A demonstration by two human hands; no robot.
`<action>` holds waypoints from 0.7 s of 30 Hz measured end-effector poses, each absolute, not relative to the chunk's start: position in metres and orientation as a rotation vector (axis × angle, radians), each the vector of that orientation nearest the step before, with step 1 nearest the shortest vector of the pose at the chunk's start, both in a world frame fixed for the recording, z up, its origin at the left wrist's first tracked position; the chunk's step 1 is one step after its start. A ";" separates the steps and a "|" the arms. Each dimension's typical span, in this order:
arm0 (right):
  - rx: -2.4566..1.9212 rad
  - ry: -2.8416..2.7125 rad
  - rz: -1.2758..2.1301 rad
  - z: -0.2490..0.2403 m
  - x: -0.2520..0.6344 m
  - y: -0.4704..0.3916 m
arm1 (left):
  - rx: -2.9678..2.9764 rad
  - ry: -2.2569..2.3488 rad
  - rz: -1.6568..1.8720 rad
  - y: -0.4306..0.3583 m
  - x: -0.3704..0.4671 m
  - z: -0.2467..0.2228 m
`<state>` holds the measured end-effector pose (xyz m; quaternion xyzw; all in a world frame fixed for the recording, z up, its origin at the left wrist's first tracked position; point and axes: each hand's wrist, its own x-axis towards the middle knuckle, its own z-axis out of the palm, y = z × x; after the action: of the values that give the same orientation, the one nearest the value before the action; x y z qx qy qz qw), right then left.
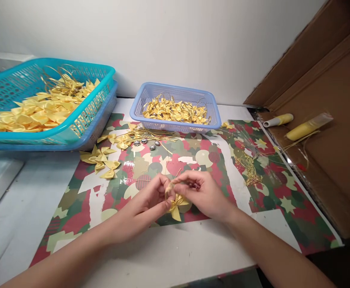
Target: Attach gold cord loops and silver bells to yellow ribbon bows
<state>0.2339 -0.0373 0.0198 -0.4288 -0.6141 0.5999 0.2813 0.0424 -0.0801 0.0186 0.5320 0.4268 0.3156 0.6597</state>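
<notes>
Both my hands meet over the front of the patterned paper. My left hand (155,202) is closed in a pinch on a yellow ribbon bow (176,208), whose tails hang below the fingertips. Thumb and index finger of my right hand (203,194) pinch thin gold cord (177,175) just above the bow. Part of the cord is hidden by the fingers. Ahead and to the left lie several loose yellow bows (110,169), several small silver bells (152,147) and a bundle of gold cords (157,135).
A turquoise basket (100,96) of yellow bows stands at the left, stacked on a blue one. At the back, a smaller blue basket (137,108) holds bows with gold loops. Gold scraps (251,172) lie right, near yellow rolls (307,127) and a cardboard wall (321,80).
</notes>
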 end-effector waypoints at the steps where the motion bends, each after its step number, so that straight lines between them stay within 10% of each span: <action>1: -1.166 -1.583 1.544 0.018 0.234 -0.036 | 1.208 0.957 0.708 -0.080 0.043 0.019; 21: -1.203 -1.175 0.756 0.023 0.279 -0.007 | 1.343 1.247 0.911 -0.072 0.043 0.022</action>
<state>0.2790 -0.0073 0.0232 -0.5199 -0.5076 0.3265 0.6045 0.0430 -0.0724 0.0222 0.5603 0.5201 0.3801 0.5206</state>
